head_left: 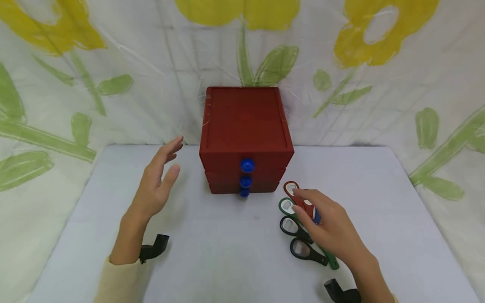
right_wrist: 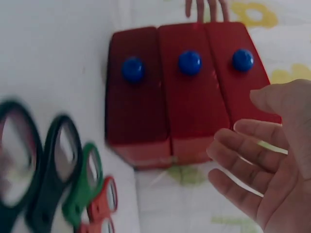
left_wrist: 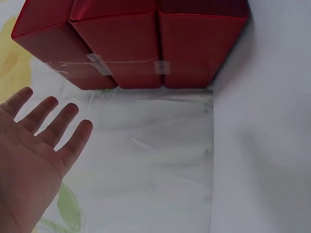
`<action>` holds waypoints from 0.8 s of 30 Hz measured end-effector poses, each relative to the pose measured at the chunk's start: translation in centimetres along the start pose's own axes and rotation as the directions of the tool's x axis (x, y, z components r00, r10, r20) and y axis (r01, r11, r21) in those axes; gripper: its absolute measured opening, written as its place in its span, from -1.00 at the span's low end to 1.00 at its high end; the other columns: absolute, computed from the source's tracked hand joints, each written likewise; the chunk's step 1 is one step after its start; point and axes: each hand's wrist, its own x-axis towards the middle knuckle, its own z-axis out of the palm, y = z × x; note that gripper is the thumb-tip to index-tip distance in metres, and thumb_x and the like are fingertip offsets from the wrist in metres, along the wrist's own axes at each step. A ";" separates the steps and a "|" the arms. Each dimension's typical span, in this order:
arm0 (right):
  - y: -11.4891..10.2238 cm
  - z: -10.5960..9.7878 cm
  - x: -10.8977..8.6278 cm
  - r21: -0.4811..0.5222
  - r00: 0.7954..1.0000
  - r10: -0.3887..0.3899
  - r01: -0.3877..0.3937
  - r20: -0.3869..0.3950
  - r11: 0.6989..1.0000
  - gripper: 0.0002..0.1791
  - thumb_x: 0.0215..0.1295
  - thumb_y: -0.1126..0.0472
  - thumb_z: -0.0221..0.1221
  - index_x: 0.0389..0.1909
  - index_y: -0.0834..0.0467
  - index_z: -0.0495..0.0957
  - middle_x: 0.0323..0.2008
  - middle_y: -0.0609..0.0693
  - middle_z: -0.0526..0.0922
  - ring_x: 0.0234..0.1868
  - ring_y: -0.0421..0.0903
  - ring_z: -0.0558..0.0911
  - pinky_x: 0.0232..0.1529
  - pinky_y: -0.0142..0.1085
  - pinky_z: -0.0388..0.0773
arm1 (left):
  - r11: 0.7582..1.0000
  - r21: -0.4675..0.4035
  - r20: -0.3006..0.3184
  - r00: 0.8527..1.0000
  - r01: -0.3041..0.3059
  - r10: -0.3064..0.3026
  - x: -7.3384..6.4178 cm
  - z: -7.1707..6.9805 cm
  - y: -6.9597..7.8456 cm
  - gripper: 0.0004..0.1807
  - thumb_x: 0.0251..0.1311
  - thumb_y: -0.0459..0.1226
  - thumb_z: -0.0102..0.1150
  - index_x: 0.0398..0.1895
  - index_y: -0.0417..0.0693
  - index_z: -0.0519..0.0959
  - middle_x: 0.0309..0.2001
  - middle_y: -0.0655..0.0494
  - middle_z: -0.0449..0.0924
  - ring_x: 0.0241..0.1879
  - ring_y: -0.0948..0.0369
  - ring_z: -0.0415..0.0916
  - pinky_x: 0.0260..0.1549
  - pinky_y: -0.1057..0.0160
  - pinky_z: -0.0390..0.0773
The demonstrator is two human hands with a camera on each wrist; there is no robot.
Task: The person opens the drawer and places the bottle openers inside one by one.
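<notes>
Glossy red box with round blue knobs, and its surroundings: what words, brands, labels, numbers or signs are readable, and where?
None is readable. The red box and white flower-printed sheet show no lettering; any on the black, green and red ringed tools is too small or blurred.

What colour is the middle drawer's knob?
The middle knob is blue, clearest in the right wrist view.

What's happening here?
A person has both hands over a white table, holding nothing. The left hand is open beside a red drawer box, apart from it. The right hand is above a row of what look like magnifying glasses in red, green and black. The box's three drawers, with blue knobs, look closed.
</notes>
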 end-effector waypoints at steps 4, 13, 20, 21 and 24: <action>-1.2 1.0 1.1 0.092 1.000 -0.007 0.006 0.010 0.996 -0.56 0.41 0.21 0.35 0.29 0.00 0.63 -0.03 -0.24 0.71 -0.23 -0.29 0.57 -0.25 -0.48 0.53 | 0.997 -0.073 -0.022 1.000 -0.002 0.001 0.8 0.2 0.2 -0.40 0.58 -0.25 -0.05 0.64 0.03 0.26 0.57 0.07 0.36 0.52 0.31 0.36 0.44 0.42 0.40; -3.5 3.0 3.7 0.239 0.999 0.031 -0.038 0.033 0.970 -0.63 0.49 0.15 0.28 0.27 -0.01 0.65 0.09 -0.16 0.78 0.10 -0.18 0.75 0.17 -0.21 0.71 | 0.962 -0.271 -0.019 0.999 0.039 -0.046 2.7 1.5 0.2 -0.44 0.61 -0.27 -0.17 0.62 -0.08 0.27 0.58 0.04 0.33 0.53 0.19 0.37 0.39 0.38 0.51; -4.9 4.3 5.0 0.338 0.994 0.099 -0.108 0.042 0.935 -0.66 0.51 0.14 0.26 0.23 0.08 0.66 0.07 -0.09 0.81 0.06 -0.18 0.76 0.10 -0.26 0.75 | 0.923 -0.379 -0.024 0.996 0.066 -0.081 3.4 2.0 0.2 -0.45 0.58 -0.26 -0.14 0.58 -0.10 0.33 0.54 -0.02 0.38 0.51 0.12 0.41 0.33 0.35 0.57; -5.1 4.4 5.2 0.352 0.993 0.109 -0.115 0.038 0.929 -0.66 0.50 0.14 0.26 0.22 0.08 0.67 0.05 -0.06 0.82 0.05 -0.18 0.76 0.09 -0.26 0.76 | 0.916 -0.395 -0.023 0.996 0.067 -0.083 3.4 2.0 0.2 -0.45 0.57 -0.26 -0.15 0.57 -0.11 0.33 0.54 -0.03 0.37 0.51 0.09 0.40 0.33 0.34 0.57; -5.6 4.6 6.1 0.384 0.991 0.129 -0.129 0.027 0.914 -0.67 0.50 0.13 0.26 0.20 0.10 0.68 0.01 -0.02 0.83 0.00 -0.17 0.78 0.05 -0.29 0.76 | 0.897 -0.436 -0.030 0.996 0.067 -0.089 3.6 2.2 0.1 -0.44 0.55 -0.25 -0.14 0.56 -0.13 0.35 0.54 -0.03 0.38 0.51 0.04 0.40 0.33 0.33 0.58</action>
